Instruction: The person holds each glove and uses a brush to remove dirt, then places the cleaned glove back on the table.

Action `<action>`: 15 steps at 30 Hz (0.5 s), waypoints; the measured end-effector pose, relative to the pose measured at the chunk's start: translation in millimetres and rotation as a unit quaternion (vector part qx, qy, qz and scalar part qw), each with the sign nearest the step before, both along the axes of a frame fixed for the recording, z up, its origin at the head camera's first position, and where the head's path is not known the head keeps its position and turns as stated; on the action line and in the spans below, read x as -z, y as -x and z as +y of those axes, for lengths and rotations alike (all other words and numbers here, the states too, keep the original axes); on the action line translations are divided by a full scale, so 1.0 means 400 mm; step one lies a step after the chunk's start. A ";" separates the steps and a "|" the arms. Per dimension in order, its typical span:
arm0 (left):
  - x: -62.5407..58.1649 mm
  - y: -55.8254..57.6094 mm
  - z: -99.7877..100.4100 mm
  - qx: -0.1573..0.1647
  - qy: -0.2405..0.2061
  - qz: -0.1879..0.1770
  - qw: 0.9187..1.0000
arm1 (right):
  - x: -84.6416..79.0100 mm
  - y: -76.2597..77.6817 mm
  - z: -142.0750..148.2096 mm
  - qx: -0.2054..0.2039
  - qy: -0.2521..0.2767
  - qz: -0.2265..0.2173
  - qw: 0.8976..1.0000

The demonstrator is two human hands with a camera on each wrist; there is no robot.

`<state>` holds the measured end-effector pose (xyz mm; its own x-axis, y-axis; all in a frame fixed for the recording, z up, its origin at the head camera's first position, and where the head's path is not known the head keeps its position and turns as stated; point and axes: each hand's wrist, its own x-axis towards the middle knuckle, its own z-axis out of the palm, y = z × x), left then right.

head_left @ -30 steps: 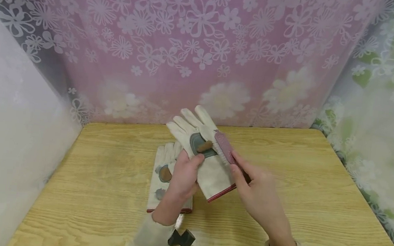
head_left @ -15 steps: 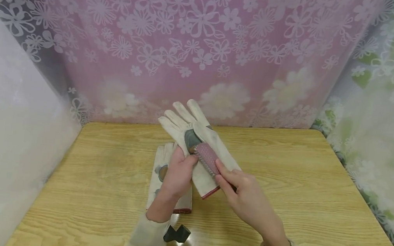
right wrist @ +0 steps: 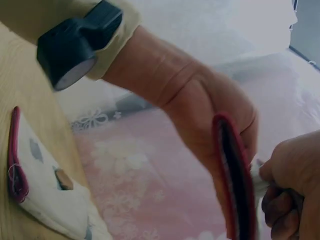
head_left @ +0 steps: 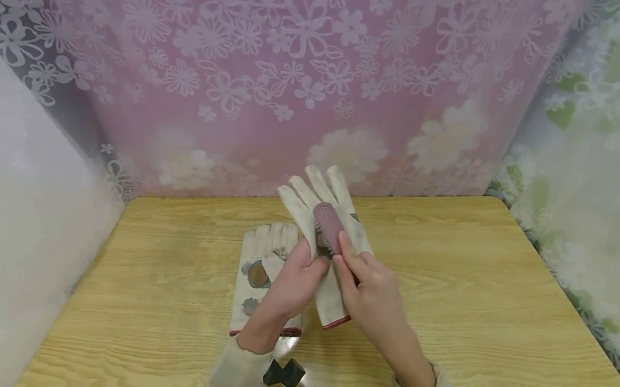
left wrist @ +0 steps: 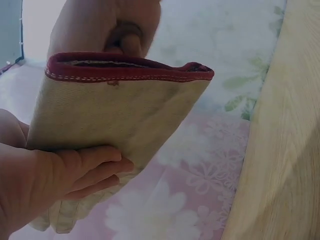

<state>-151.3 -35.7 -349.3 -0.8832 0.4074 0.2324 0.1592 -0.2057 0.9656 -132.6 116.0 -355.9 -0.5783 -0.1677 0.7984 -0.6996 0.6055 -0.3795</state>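
Above the table a pale work glove (head_left: 331, 297) with a red-edged cuff is held up, its fingers pointing away. My left hand (head_left: 293, 281) grips it from the left side, thumb on its front; in the left wrist view the left hand's fingers (left wrist: 95, 167) lie flat along its back. My right hand (head_left: 373, 291) holds a pink-backed brush (head_left: 328, 223), bristles against the glove's palm. The brush and right hand mostly cover the grey and brown patch there. On the table behind the left forearm lies a second glove (head_left: 250, 246) with grey and brown patches.
The wood-grain table (head_left: 168, 292) stretches to both sides. A pink flowered curtain (head_left: 241, 89) hangs behind its far edge. White sheeting (head_left: 22, 193) stands at the left, and a green-flowered curtain (head_left: 582, 180) at the right. Black devices (head_left: 284, 373) are strapped to the wrists.
The held glove has swung right and stands more upright. The brush has moved from its right edge down across the palm, then up near the finger bases. The head view has shifted slightly.
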 end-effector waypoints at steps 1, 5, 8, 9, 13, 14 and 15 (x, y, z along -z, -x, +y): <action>0.000 0.002 -0.001 0.007 -0.008 -0.009 1.000 | 0.004 0.006 -0.003 0.000 0.007 0.005 1.000; -0.004 0.014 -0.027 0.043 -0.048 -0.074 0.995 | 0.010 0.020 0.002 -0.035 0.023 -0.003 0.999; -0.008 0.030 -0.065 0.053 -0.088 -0.130 0.986 | -0.003 0.015 0.026 -0.070 -0.012 -0.055 0.996; -0.009 0.035 -0.079 0.047 -0.099 -0.142 0.984 | -0.009 0.010 0.035 -0.075 -0.032 -0.078 0.994; -0.012 0.044 -0.109 0.016 -0.129 -0.160 0.979 | -0.030 -0.010 0.054 -0.065 -0.097 -0.130 0.985; -0.012 0.042 -0.107 0.010 -0.129 -0.160 0.979 | -0.031 -0.013 0.052 -0.058 -0.105 -0.127 0.985; -0.012 0.040 -0.101 0.009 -0.125 -0.157 0.980 | -0.031 -0.015 0.047 -0.053 -0.109 -0.116 0.986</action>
<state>-167.2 -76.2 -344.4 -0.9205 0.3880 0.0455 -0.1426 -0.4421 0.8855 -126.7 134.8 -343.7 -0.7106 -0.3899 0.5857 -0.6734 0.6183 -0.4053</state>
